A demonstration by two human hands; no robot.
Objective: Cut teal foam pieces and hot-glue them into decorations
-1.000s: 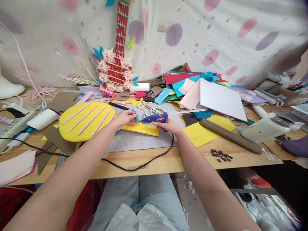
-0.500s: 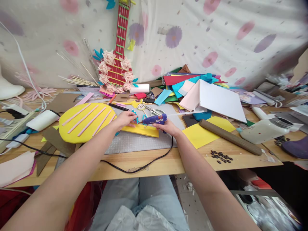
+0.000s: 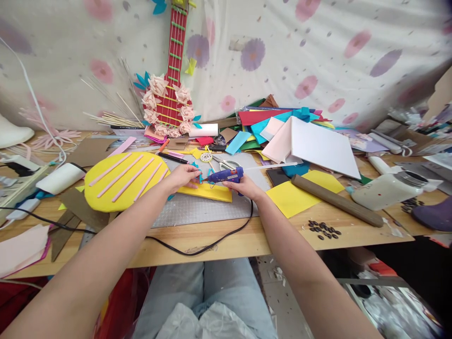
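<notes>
My right hand [image 3: 246,186] is wrapped round a blue hot glue gun [image 3: 228,176], a long translucent glue stick [image 3: 271,165] jutting from its back. The nozzle points left, close to the fingertips of my left hand [image 3: 183,176]. Those fingers are pinched on a small blue strip [image 3: 201,177]; its full shape is too small to make out. Just below both hands lies a yellow foam piece [image 3: 212,193] on the grey cutting mat [image 3: 197,214]. To the left, a rounded yellow panel [image 3: 123,202] bears several slanting pink strips.
A black cord [image 3: 197,253] loops along the front edge. Scissors [image 3: 229,165] and a marker [image 3: 173,158] lie behind my hands. A red flower-trimmed guitar model [image 3: 169,104] leans at the back. On the right are a brown roll [image 3: 335,201], black beads [image 3: 324,229] and a white bottle [image 3: 390,189].
The view has shifted very slightly. Both hands, the glue gun and the blue strip keep nearly the same places.
</notes>
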